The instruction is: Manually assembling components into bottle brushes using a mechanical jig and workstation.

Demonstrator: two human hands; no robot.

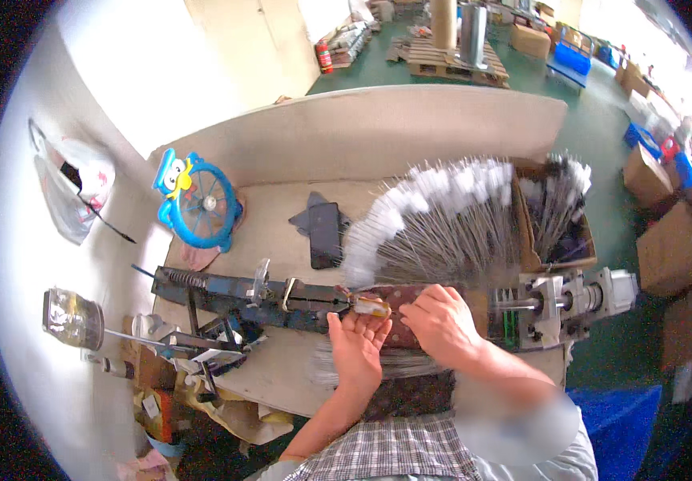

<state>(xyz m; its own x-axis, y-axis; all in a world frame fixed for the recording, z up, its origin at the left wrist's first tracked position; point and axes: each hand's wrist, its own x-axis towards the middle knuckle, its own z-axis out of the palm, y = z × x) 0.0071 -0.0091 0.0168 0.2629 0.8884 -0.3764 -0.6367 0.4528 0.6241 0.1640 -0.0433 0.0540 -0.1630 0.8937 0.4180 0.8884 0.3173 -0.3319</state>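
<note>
My left hand (pixel 358 350) is palm up at the middle of the bench, its fingers stretched out and slightly bent. They lie just under a small yellowish-white piece (pixel 371 307) at the end of a long dark metal fixture (pixel 306 295); whether they touch it is unclear. To its right, my right hand (pixel 444 327) is closed with the fingertips pinched together over a dark red spotted cloth (pixel 394 329). Whatever it pinches is too small to make out. Beyond both hands fans a large pile of thin wire brushes (pixel 450 224) with white tufted ends.
A motorised spindle unit (pixel 558 305) stands right, beside an open carton (pixel 528 220) of more brushes. Behind the fixture are a dark phone (pixel 326 236) and a blue cartoon-shaped fan (pixel 201 204). A clear jar (pixel 73 318) is at left; a raised board (pixel 410 120) edges the bench's back.
</note>
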